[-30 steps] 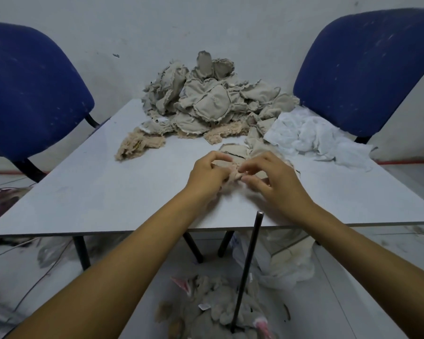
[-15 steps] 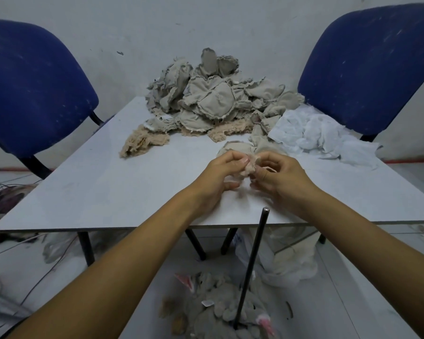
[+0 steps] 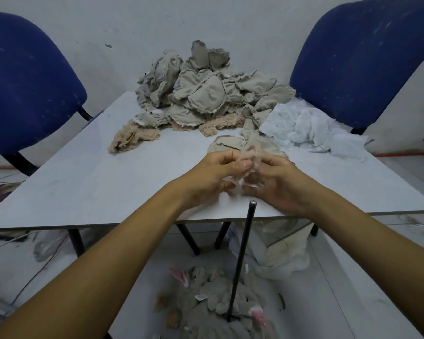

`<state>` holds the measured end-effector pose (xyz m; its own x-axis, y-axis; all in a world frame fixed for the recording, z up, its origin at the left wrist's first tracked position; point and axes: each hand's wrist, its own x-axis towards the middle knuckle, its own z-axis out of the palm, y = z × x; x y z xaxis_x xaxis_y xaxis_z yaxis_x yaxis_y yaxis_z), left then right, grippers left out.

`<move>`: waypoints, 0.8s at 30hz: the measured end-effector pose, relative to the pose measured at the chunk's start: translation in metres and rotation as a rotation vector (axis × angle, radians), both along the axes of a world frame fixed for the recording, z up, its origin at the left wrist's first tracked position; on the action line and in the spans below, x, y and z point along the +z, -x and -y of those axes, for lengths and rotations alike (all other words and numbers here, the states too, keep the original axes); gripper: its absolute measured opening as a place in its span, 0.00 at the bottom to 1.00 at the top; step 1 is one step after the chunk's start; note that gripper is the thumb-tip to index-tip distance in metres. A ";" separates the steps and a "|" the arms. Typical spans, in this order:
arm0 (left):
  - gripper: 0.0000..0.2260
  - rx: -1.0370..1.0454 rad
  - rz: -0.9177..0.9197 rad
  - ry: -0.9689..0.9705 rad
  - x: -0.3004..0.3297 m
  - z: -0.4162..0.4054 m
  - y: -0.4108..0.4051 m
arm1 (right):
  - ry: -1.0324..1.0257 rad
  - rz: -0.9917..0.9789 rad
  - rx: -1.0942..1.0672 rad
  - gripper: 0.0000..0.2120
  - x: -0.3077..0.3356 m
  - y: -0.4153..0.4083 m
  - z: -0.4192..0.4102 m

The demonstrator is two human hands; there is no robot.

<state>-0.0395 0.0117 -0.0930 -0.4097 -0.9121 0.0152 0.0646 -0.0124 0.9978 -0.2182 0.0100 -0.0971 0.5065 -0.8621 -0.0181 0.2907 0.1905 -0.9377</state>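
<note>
Beige fabric piece (image 3: 251,159), small and motion-blurred, is being held just above the near edge of the white table (image 3: 96,187), pinched between both hands. The left hand (image 3: 213,177) is closing thumb and forefinger on its left side, while the right hand (image 3: 277,182) is gripping the other side with bent fingers. A second ago the hands were pressing the piece down against the tabletop; now they are raising it and working it between the fingertips. This is suggesting that the piece is being opened or turned, probably on its way to the upright metal rod (image 3: 242,253) standing just in front of the table's near edge. A pile of sewn beige pieces (image 3: 206,99) is waiting at the table's far side, white cloth (image 3: 309,128) is lying towards its far right, and a heap of fluffy pieces (image 3: 216,297) is sitting below its near edge.
</note>
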 end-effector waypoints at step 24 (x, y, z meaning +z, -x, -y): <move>0.19 -0.253 -0.194 -0.091 0.013 -0.020 -0.019 | 0.126 -0.172 0.218 0.24 0.011 0.024 -0.012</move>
<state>-0.0207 0.0317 -0.0802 -0.6209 -0.7830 0.0384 0.2367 -0.1405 0.9614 -0.2423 0.0220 -0.0862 0.6784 -0.7345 -0.0194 0.0911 0.1102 -0.9897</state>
